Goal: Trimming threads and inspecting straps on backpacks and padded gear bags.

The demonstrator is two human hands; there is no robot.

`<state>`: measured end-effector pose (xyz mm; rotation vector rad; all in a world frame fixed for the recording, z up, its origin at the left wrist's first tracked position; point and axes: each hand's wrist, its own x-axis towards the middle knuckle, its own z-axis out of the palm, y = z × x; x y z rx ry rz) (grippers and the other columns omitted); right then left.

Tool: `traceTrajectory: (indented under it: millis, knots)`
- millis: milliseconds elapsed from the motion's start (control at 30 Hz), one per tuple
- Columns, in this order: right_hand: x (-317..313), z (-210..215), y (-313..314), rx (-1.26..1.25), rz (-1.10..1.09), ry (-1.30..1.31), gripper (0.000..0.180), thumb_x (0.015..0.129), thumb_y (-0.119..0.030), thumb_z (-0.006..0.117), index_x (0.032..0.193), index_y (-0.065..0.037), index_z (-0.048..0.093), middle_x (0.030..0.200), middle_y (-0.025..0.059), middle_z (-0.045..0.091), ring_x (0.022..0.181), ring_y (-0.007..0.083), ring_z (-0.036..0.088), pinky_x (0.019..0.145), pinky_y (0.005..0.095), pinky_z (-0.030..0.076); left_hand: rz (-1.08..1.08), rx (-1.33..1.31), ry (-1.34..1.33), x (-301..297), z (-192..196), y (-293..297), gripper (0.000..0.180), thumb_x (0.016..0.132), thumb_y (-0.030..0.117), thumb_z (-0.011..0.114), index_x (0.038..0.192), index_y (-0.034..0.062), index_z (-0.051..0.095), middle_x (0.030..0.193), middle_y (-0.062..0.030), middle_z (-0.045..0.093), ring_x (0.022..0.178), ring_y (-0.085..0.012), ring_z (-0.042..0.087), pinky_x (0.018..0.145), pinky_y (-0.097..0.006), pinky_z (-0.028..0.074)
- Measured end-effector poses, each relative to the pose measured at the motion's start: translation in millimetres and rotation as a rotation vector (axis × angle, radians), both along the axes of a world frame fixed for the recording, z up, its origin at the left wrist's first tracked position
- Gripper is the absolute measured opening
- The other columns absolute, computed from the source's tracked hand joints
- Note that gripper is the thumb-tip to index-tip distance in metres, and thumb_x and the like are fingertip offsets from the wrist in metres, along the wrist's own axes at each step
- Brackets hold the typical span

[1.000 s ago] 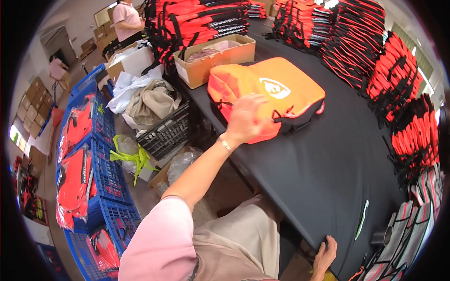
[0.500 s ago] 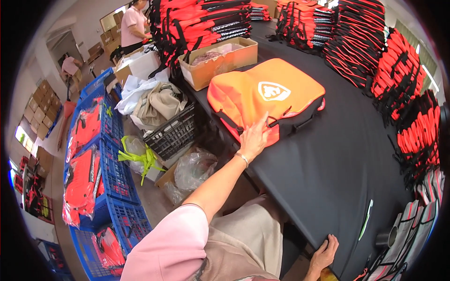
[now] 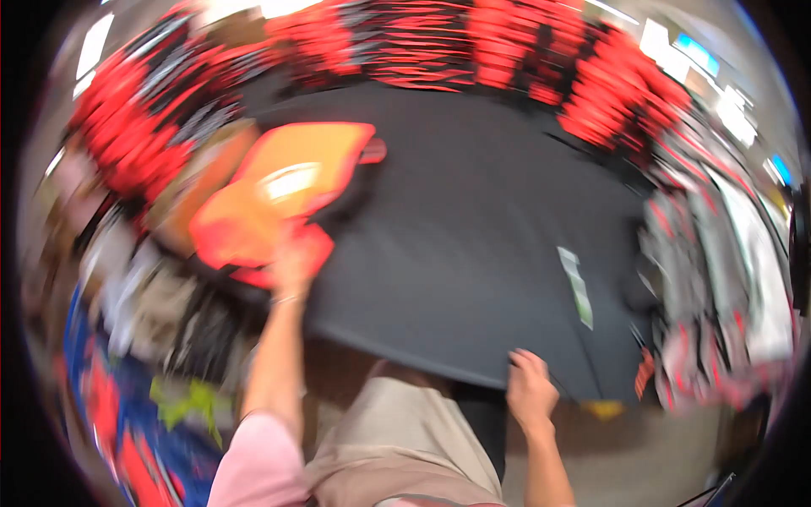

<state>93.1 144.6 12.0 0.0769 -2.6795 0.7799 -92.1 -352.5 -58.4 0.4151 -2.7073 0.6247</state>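
Note:
An orange bag (image 3: 308,156) with a white emblem and dark side lies on the left part of the black-covered table (image 3: 439,228). My left hand (image 3: 293,258) reaches onto its near red-orange part, touching it. Motion smears those fingers, so their grip does not show. At the table's near edge rests my right hand (image 3: 532,387), its fingers curled loosely together, with nothing visible in them. A pale green-and-white strip (image 3: 576,287) lies beyond the right hand, well apart from it.
Red-and-black stacks (image 3: 427,42) line the table's far side. Grey pieces with red edging (image 3: 701,279) are piled at the right, near a small orange-handled tool (image 3: 644,372). An open cardboard box (image 3: 198,186) stands left of the bag. Blue crates (image 3: 80,355) are at the lower left.
My view has swung to the right, so the bag and table appear further left. My left hand stays at the bag's near part, and my right hand stays by the table edge.

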Motion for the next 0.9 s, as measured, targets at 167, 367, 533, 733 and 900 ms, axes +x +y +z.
traceTrajectory:
  millis: [167,367,533,733,900]
  knots:
    - [-15.6,6.0,32.2,-0.474,0.241,-0.233,0.029,0.093,-0.014,0.063,0.121,-0.006,0.064,0.130,0.0152,0.060,0.116,0.0346,0.060,0.096,0.0404,0.050,-0.025,0.294,0.372,3.9,-19.9,-95.5,0.046,0.101,0.039,0.054,0.137,0.0118,0.055,0.129,-0.0108,0.065,0.082,-0.0371,0.070,0.062,-0.043,0.053]
    - [27.2,127.7,164.8,-0.165,-0.319,0.473,0.020,0.086,-0.005,0.067,0.106,-0.002,0.067,0.107,0.0164,0.068,0.109,0.0341,0.062,0.097,0.0428,0.047,-0.037,0.533,0.175,0.3,32.4,-68.7,0.061,0.097,0.048,0.056,0.138,0.0028,0.052,0.122,-0.0289,0.062,0.106,-0.0480,0.060,0.090,-0.052,0.047]
    - [26.8,190.0,277.0,0.668,-0.931,0.668,0.044,0.081,-0.028,0.078,0.118,-0.007,0.065,0.134,0.0135,0.057,0.129,0.0305,0.049,0.109,0.0533,0.032,-0.038,0.562,0.012,20.6,99.4,-3.8,0.063,0.097,0.048,0.057,0.140,0.0023,0.051,0.133,-0.0247,0.058,0.126,-0.0414,0.053,0.107,-0.048,0.039]
    - [-9.0,188.7,342.6,0.730,-1.028,0.370,0.031,0.088,-0.043,0.068,0.095,-0.014,0.074,0.093,0.0117,0.072,0.102,0.0319,0.067,0.104,0.0714,0.031,-0.462,0.777,0.222,57.2,106.0,42.7,0.031,0.098,0.024,0.061,0.119,0.0005,0.066,0.119,-0.0176,0.067,0.121,-0.0354,0.058,0.109,-0.047,0.037]
    - [-6.9,240.1,372.7,0.571,-1.110,0.451,0.034,0.094,-0.046,0.059,0.099,-0.018,0.078,0.085,0.0164,0.073,0.085,0.0369,0.071,0.106,0.0639,0.035,-0.553,0.717,0.223,84.0,113.3,104.8,0.018,0.097,0.013,0.060,0.106,0.0003,0.070,0.110,-0.0142,0.071,0.117,-0.0327,0.061,0.112,-0.051,0.034]
